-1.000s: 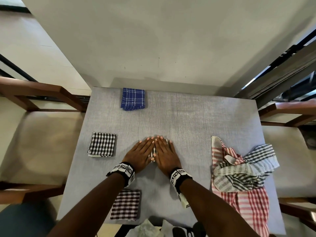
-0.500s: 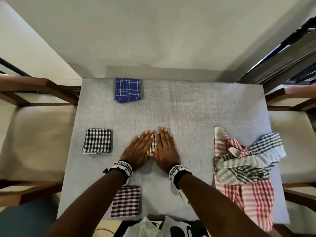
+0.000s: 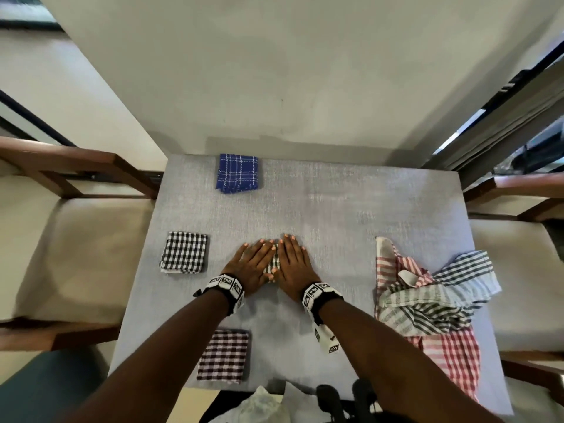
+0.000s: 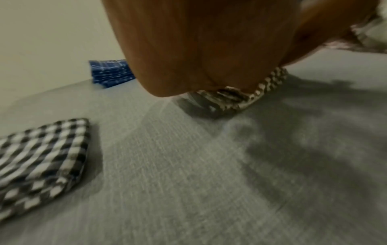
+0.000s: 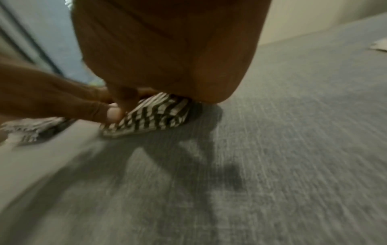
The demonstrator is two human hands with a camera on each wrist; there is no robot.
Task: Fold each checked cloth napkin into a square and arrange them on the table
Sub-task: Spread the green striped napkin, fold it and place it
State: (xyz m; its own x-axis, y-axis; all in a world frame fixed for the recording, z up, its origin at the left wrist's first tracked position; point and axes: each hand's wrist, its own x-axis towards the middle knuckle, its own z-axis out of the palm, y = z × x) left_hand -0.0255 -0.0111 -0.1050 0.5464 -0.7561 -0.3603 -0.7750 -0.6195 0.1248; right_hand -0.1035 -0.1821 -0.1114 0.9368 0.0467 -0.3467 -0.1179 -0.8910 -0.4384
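A small folded black-and-white checked napkin (image 3: 272, 264) lies at the middle of the grey table (image 3: 351, 215), mostly hidden under my palms. My left hand (image 3: 251, 264) and right hand (image 3: 293, 264) lie flat on it side by side, fingers straight and pointing away from me, pressing it down. Its edge peeks out under my left palm (image 4: 240, 101) and under my right palm (image 5: 150, 114). Three folded squares lie around: a blue one (image 3: 238, 173) at the far side, a black-and-white one (image 3: 184, 252) at the left, a dark red one (image 3: 224, 356) near me.
A heap of unfolded napkins, a red-checked one (image 3: 448, 358) with grey-striped ones (image 3: 433, 303) on top, lies at the table's right edge. Wooden-armed cushioned chairs (image 3: 76, 245) flank the table. A wall stands just behind the far edge.
My palms have drifted slightly apart, so more of the checked napkin shows between them. My head view has shifted a little; the other napkins have not moved.
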